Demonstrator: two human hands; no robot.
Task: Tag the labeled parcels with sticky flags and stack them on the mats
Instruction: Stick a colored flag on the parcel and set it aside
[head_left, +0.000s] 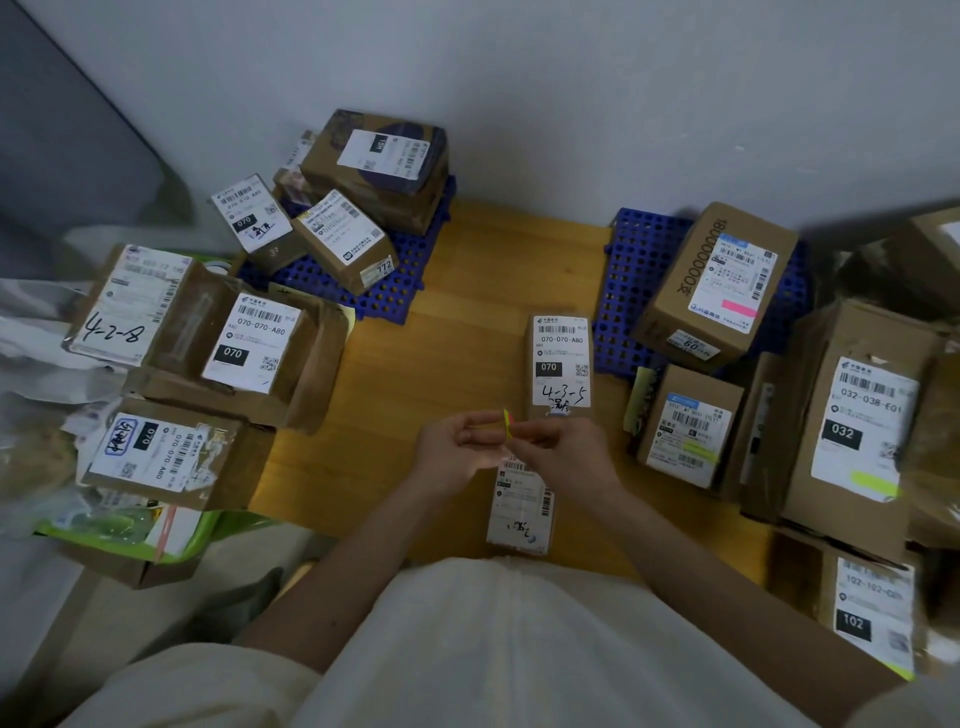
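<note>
Both hands meet over the middle of the wooden table (467, 291): the left hand (457, 447) and the right hand (566, 452) pinch a small pad of sticky flags (507, 423) between their fingertips — yellow and pink edges showing. Directly under them lies a slim parcel (519, 512), label up, and just beyond it a second one marked 4-3-5 (560, 364). On the right blue mat (631, 270) sits a box carrying a pink flag (737, 309); nearer boxes beside it show yellow-green flags (one reads 032 (857, 415)). The left blue mat (395, 291) holds a loose heap of parcels (363, 192).
</note>
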